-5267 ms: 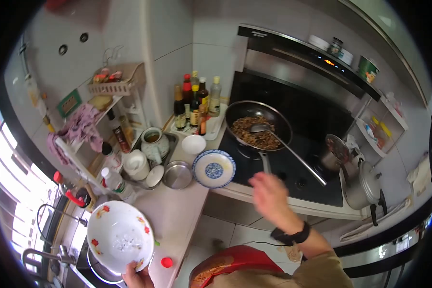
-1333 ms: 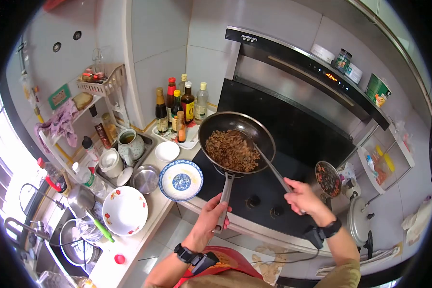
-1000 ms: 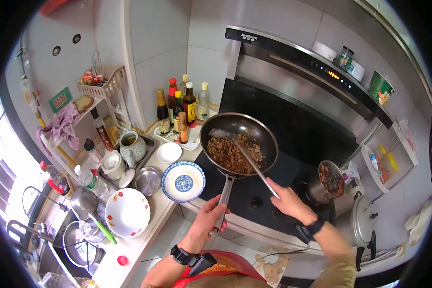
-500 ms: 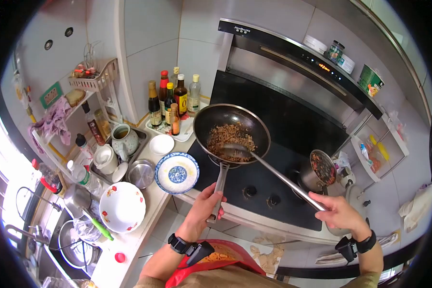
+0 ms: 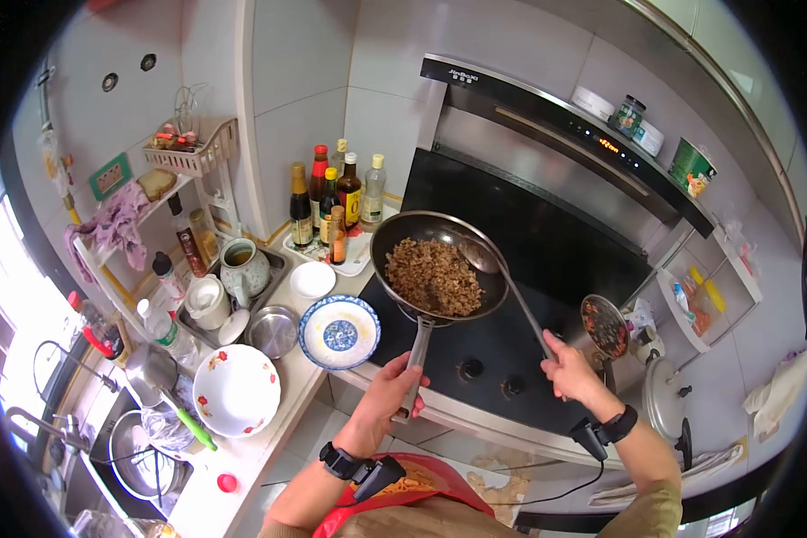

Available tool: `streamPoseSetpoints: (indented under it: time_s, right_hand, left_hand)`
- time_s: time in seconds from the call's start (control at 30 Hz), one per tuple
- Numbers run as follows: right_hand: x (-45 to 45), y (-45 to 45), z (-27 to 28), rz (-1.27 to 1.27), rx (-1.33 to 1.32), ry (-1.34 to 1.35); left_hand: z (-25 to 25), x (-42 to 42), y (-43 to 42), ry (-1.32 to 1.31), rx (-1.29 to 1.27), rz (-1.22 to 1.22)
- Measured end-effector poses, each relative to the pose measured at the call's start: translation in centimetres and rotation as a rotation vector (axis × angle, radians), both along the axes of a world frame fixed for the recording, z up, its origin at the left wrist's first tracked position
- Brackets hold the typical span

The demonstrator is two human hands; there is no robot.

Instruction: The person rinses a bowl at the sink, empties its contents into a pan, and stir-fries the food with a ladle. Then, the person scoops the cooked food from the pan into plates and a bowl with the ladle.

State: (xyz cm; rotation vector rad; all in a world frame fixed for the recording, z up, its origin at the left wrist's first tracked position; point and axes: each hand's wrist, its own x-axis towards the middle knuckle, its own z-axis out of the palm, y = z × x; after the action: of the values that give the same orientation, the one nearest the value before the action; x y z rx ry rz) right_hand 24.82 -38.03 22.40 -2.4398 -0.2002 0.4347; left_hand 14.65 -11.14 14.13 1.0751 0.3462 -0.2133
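A dark wok [image 5: 439, 229] sits over the left side of the black stove [image 5: 511, 350], with brown minced food [image 5: 430, 278] spread across its bottom. My left hand [image 5: 392, 387] is closed round the wok's grey handle [image 5: 421, 345]. In my right hand [image 5: 572, 369] is the long metal shaft of a ladle [image 5: 482, 255]. The ladle's bowl rests against the wok's far right inner wall, beside the food. To the right of the wok, a steel pot [image 5: 605, 325] holds dark red and brown contents.
Left of the stove are a blue-patterned plate [image 5: 339, 333], a small white dish [image 5: 313, 281], a steel bowl [image 5: 273, 332] and a large flowered bowl [image 5: 237, 391]. Several sauce bottles [image 5: 329, 199] stand in the corner. A pot lid [image 5: 665, 399] leans at the right.
The ladle has moved from the near side of the food to the wok's far right wall. My right hand has shifted left, and the food lies more heaped. My left hand keeps its hold.
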Motion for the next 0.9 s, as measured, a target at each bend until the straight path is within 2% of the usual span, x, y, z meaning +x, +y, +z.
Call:
streamPoseSetpoints:
  time_s: [0.07, 0.2, 0.27, 0.33, 0.4, 0.47, 0.5, 0.53, 0.6, 0.67, 0.73, 0.77, 0.83, 0.87, 0.9]
  right_hand:
    - [-0.4, -0.3, -1.9, -0.050, 0.235, 0.227]
    - [-1.1, -1.0, 1.2, -0.088, 0.568, 0.477]
    - [0.5, -0.5, 0.1, -0.063, 0.539, 0.430]
    - [2.9, 1.0, -2.5, 0.015, 0.400, 0.149]
    - [4.4, 3.0, -4.3, 0.063, 0.130, -0.057]
    - [4.5, 4.4, -5.2, 0.175, 0.053, -0.084]
    - [4.6, 4.2, -6.2, 0.365, -0.142, -0.318]
    - [4.6, 3.2, -6.3, 0.359, -0.143, -0.309]
    - [2.7, 1.7, -3.2, 0.665, -0.558, -0.604]
    - [1.4, -0.9, 0.7, 0.673, -0.485, -0.590]
    - [-1.3, -2.4, 4.2, 0.624, -0.420, -0.519]
    - [-2.8, -3.0, 5.4, 0.565, -0.405, -0.436]
    - [-4.8, -3.5, 6.5, 0.457, -0.340, -0.299]
    - [-5.4, -3.7, 6.6, 0.406, -0.294, -0.249]
    - [-5.7, -4.0, 5.7, 0.379, -0.257, -0.259]
  left_hand:
    - [0.1, 0.1, 0.1, 0.009, -0.003, 0.013]
    - [0.1, 0.0, 0.0, 0.010, -0.016, -0.005]
    - [0.1, 0.0, 0.0, 0.009, -0.016, 0.000]
    - [0.1, 0.0, 0.1, 0.004, -0.010, -0.010]
    - [0.1, 0.0, 0.1, 0.003, -0.011, -0.009]
    - [0.5, 0.0, 0.1, 0.006, -0.018, -0.016]
    - [1.2, -0.1, 0.1, 0.019, 0.003, 0.007]
    - [1.5, -0.3, -0.1, 0.038, 0.021, 0.025]
    - [-1.2, 0.6, 0.5, 0.031, -0.085, -0.032]
    - [-2.8, 1.3, 0.8, 0.007, -0.185, -0.083]
    - [-2.9, 1.8, 1.0, -0.051, -0.451, -0.123]
    - [-2.9, 2.2, 0.9, -0.056, -0.449, -0.130]
    - [-2.4, 3.5, 0.5, 0.051, -0.637, -0.078]
    - [-2.2, 3.8, 0.2, 0.041, -0.630, -0.090]
    - [-2.3, 3.9, -0.2, 0.039, -0.737, -0.145]
